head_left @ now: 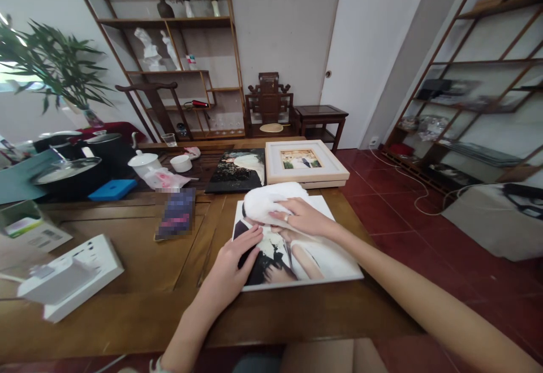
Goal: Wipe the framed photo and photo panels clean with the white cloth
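A large wedding photo panel (271, 263) lies flat near the table's front edge. My left hand (235, 260) rests on its left side, fingers stretched out and apart. My right hand (303, 217), with a ring on one finger, grips a fluffy white cloth (275, 195) pressed against the panel's upper part. That cloth covers the top of the picture. Just behind it lie a dark photo panel (237, 169) with a figure in a pale dress and a white framed photo (305, 164) on a shallow box.
On the wooden table (144, 311), to the left, are a white power strip (85, 277), a carton (34, 231), a blue block (112, 189), a blurred dark packet (176, 213), a lidded white bowl (144, 163) and black pots (68, 175). Red floor tiles (390, 215) border the right side.
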{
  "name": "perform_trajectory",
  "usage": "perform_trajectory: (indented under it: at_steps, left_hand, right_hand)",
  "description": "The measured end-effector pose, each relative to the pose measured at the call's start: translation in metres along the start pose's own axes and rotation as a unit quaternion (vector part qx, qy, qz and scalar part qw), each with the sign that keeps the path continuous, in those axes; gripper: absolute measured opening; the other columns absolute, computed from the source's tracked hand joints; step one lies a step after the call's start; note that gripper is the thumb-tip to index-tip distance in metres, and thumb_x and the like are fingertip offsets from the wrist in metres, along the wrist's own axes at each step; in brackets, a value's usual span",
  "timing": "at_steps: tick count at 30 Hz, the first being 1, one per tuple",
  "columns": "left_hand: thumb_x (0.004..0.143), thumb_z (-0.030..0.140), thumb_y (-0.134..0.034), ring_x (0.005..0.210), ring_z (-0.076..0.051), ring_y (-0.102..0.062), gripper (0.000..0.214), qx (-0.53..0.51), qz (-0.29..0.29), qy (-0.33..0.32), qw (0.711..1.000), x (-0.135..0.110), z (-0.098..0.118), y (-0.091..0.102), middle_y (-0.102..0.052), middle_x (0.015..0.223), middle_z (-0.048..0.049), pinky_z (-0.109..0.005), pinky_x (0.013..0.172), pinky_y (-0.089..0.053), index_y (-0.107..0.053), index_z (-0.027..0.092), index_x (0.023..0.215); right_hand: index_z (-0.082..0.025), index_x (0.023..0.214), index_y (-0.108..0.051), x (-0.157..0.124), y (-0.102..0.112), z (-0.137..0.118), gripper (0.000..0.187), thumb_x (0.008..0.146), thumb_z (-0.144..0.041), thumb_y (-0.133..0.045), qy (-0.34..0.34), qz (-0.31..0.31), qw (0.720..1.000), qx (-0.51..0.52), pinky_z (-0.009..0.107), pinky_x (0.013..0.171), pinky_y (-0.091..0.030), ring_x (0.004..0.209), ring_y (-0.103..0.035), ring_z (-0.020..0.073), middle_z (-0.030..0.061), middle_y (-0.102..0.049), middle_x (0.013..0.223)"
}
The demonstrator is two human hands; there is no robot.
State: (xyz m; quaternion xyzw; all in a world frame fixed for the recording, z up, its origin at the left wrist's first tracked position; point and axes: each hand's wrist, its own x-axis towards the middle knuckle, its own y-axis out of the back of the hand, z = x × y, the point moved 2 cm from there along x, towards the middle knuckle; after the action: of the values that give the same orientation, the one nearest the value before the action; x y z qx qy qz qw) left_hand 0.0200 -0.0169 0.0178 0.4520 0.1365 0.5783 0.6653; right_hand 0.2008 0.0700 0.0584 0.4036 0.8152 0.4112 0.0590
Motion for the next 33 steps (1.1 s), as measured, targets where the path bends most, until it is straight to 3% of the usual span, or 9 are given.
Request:
perform_trajectory:
  at_steps: [7, 12, 18, 22, 25, 28, 33]
  left_hand:
    - [0.089, 0.024, -0.045, 0.121, -0.022, -0.05, 0.031, 0.007, 0.003, 0.005, 1.0, 0.001, 0.001, 0.001, -0.059, 0.125, -0.0056, -0.044, 0.101, -0.04, -0.061, 0.021, 0.115]
    - [0.089, 0.025, -0.046, 0.119, -0.022, -0.052, 0.031, 0.011, 0.014, -0.009, 1.0, 0.003, 0.004, 0.003, -0.06, 0.124, -0.0059, -0.041, 0.101, -0.042, -0.062, 0.019, 0.114]
    - [0.088, 0.025, -0.046, 0.118, -0.022, -0.053, 0.03, 0.013, 0.024, -0.017, 1.0, 0.003, 0.003, 0.002, -0.061, 0.122, -0.0052, -0.041, 0.1, -0.043, -0.063, 0.021, 0.112]
    - [0.088, 0.026, -0.047, 0.117, -0.023, -0.054, 0.03, 0.016, 0.022, -0.019, 0.999, 0.003, 0.001, 0.002, -0.062, 0.121, -0.0054, -0.042, 0.099, -0.043, -0.063, 0.021, 0.112]
    - [0.087, 0.027, -0.047, 0.118, -0.023, -0.053, 0.031, 0.015, 0.018, -0.023, 0.999, 0.004, 0.002, 0.003, -0.062, 0.121, -0.0059, -0.042, 0.1, -0.043, -0.063, 0.02, 0.113]
    - [0.087, 0.026, -0.048, 0.117, -0.023, -0.054, 0.031, 0.012, 0.018, -0.024, 0.999, 0.004, 0.002, 0.004, -0.062, 0.121, -0.0057, -0.042, 0.099, -0.043, -0.063, 0.02, 0.113]
    - [0.087, 0.026, -0.049, 0.117, -0.023, -0.054, 0.029, 0.003, 0.018, -0.022, 1.0, 0.004, 0.002, 0.004, -0.062, 0.121, -0.0051, -0.041, 0.099, -0.044, -0.064, 0.022, 0.112]
  right_hand:
    - [-0.017, 0.1, -0.065, -0.043, 0.038, 0.039, 0.041, 0.091, -0.048, -0.039, -0.077, 0.061, 0.995, -0.022, 0.039, 0.088, -0.041, 0.1, -0.058, 0.0276, 0.0086, -0.066, 0.107]
    - [-0.02, 0.096, -0.066, -0.055, 0.039, 0.043, 0.035, 0.09, -0.042, -0.04, -0.088, 0.069, 0.993, -0.044, 0.04, 0.088, -0.041, 0.1, -0.058, 0.0271, 0.007, -0.066, 0.108]
    - [-0.02, 0.107, -0.065, -0.096, 0.011, 0.005, 0.035, 0.087, -0.043, -0.047, -0.113, 0.033, 0.99, -0.075, 0.049, 0.099, -0.033, 0.124, -0.04, 0.0314, 0.0106, -0.059, 0.121]
    - [-0.024, 0.105, -0.065, -0.124, 0.004, -0.042, 0.024, 0.086, -0.032, -0.053, -0.053, -0.052, 0.996, -0.052, 0.043, 0.102, -0.032, 0.124, -0.041, 0.0264, 0.007, -0.058, 0.123]
    - [-0.025, 0.098, -0.066, -0.131, 0.006, -0.058, 0.018, 0.082, -0.024, -0.058, -0.018, -0.107, 0.994, -0.021, 0.036, 0.103, -0.032, 0.123, -0.042, 0.0227, 0.0037, -0.057, 0.124]
    - [-0.022, 0.101, -0.066, -0.125, 0.009, -0.043, 0.023, 0.086, -0.035, -0.053, -0.059, -0.119, 0.991, -0.015, 0.038, 0.102, -0.034, 0.125, -0.04, 0.0248, 0.0082, -0.054, 0.128]
    - [-0.021, 0.107, -0.065, -0.092, 0.02, 0.006, 0.043, 0.088, -0.052, -0.043, -0.1, -0.033, 0.994, -0.039, 0.044, 0.1, -0.032, 0.125, -0.039, 0.0295, 0.0097, -0.056, 0.125]
